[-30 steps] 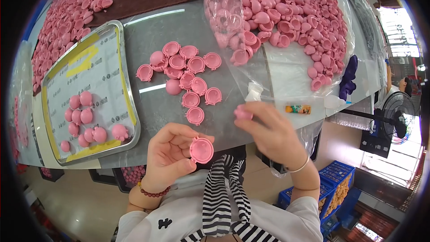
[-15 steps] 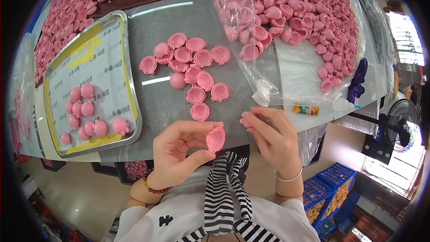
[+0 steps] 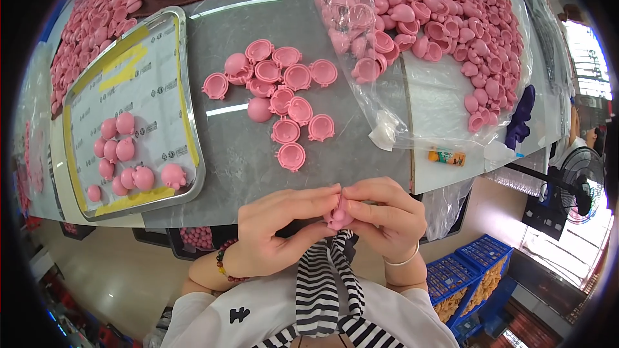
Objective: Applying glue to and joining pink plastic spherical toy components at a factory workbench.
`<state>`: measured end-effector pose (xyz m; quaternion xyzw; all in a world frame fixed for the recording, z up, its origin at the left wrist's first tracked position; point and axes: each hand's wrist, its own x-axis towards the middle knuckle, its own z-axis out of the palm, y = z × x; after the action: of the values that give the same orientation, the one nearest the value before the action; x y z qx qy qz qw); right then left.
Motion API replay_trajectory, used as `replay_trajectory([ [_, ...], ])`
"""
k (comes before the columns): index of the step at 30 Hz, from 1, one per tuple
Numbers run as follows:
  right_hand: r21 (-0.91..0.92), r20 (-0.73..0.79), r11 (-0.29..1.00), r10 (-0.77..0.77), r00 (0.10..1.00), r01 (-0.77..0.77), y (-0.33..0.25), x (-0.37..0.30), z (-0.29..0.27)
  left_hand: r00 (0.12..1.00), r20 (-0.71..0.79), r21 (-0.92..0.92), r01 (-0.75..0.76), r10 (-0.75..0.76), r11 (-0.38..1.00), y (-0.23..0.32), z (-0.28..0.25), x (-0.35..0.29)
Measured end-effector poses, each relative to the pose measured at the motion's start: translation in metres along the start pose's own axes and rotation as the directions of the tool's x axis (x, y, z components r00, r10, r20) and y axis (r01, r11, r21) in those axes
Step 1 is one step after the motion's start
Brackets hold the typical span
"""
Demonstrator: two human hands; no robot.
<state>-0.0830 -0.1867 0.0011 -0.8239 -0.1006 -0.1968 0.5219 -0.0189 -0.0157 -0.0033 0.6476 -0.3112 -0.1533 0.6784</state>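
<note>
My left hand [image 3: 274, 225] and right hand [image 3: 392, 218] both have fingers pinched tight on one pink piece [image 3: 338, 219], just my side of the table [image 3: 367, 164]. On it: about fourteen pink shells [image 3: 285, 131], some overlapping; one metal tray [image 3: 199, 161] at left, eleven pink balls [image 3: 143, 178] inside.

- White short-sleeved T-shirt [image 3: 271, 306], a small black emblem [image 3: 239, 315] on its left chest, as I see it
- Black-and-white striped scarf [image 3: 316, 283] hanging down the front
- Dark red beaded bracelet [image 3: 221, 263] with yellow beads, left wrist [image 3: 235, 263]
- Thin pale bangle [image 3: 405, 260], right wrist [image 3: 401, 251]
</note>
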Motion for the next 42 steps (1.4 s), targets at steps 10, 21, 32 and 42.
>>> replay_trajectory([
  [10, -0.166, -0.102, 0.981, -0.119, 0.988, 0.101, -0.012, -0.008, 0.015, 0.999, -0.005, -0.123, -0.049, 0.049, 0.991, -0.005, 0.002, 0.008],
  [21, -0.17, -0.2, 0.975, -0.179, 0.963, 0.146, -0.015, -0.01, 0.02, 0.994, 0.074, -0.152, -0.069, 0.081, 0.986, -0.007, -0.004, 0.015],
  [32, -0.573, -0.817, 0.636, -0.393, 0.422, -0.516, 0.041, -0.037, -0.082, 0.895, 0.302, -0.804, 0.425, -0.329, 0.416, -0.002, -0.009, 0.014],
  [42, -0.377, -0.885, 0.676, -0.061, 0.462, -0.633, 0.081, -0.048, -0.131, 0.997, 0.08, -0.594, 0.054, -0.008, 0.803, -0.01, -0.013, 0.008],
])
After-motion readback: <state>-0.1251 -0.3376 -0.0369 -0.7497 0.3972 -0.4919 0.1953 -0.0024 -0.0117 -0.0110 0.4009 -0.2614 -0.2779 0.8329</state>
